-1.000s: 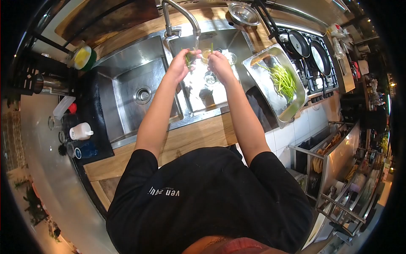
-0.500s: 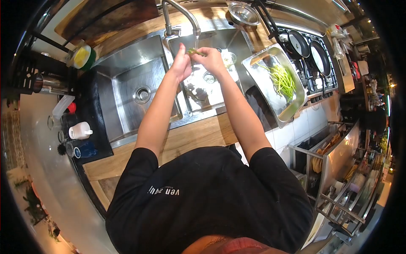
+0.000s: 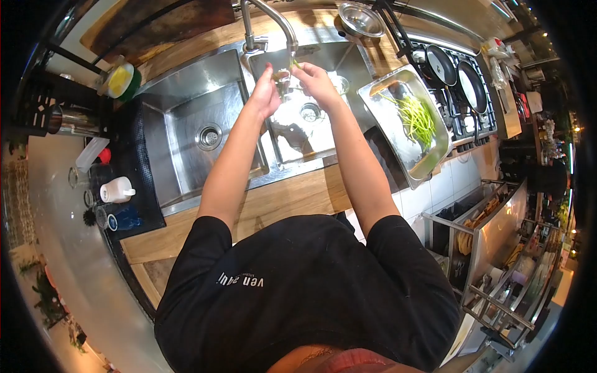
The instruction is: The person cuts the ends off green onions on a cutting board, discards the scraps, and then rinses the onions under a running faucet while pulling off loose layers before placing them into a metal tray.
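Observation:
Both my hands are over the right sink basin (image 3: 311, 146), just below the tap (image 3: 272, 15). My right hand (image 3: 316, 84) pinches a small piece of green vegetable (image 3: 295, 64) near the tap's outlet. To its left, my left hand (image 3: 266, 94) is raised with thumb and fingers apart, and nothing can be made out in it. Water wets the basin around the drain (image 3: 310, 112). Green stalks (image 3: 416, 120) lie in a metal tray (image 3: 407, 169) to the right of the sink.
The left basin (image 3: 186, 133) has its own drain. A metal bowl (image 3: 360, 20) stands behind the sink, and two pans (image 3: 440, 64) rest on the stove at the right. Cups, including a white mug (image 3: 117, 190), stand at the left. An open drawer rack (image 3: 497, 242) is at the lower right.
My hands have moved apart. The green piece, earlier between both hands, is now at my right hand's fingertips, and my left hand has opened.

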Action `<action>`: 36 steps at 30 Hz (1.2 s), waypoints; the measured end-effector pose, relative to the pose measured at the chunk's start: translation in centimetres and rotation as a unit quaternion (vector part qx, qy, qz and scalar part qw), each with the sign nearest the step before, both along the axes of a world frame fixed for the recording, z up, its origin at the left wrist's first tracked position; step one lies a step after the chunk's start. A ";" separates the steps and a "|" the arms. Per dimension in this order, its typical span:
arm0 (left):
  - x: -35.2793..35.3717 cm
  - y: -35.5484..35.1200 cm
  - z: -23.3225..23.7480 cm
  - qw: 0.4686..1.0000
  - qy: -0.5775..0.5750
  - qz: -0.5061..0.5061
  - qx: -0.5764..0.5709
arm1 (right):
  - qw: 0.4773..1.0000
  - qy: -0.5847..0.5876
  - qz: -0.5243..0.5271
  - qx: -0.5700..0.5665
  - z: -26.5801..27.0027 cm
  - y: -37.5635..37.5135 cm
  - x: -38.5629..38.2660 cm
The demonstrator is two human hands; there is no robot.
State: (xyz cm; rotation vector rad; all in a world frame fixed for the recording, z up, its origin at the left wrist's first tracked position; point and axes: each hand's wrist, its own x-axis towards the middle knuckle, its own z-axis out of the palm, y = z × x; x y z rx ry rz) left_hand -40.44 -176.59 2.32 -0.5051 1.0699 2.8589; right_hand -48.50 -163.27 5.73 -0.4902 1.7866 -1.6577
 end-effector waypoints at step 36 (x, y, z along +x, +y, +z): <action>2.3 0.9 -0.6 0.970 -0.021 -0.006 -0.241 | 0.971 -0.090 -0.112 -0.192 2.9 5.0 -3.0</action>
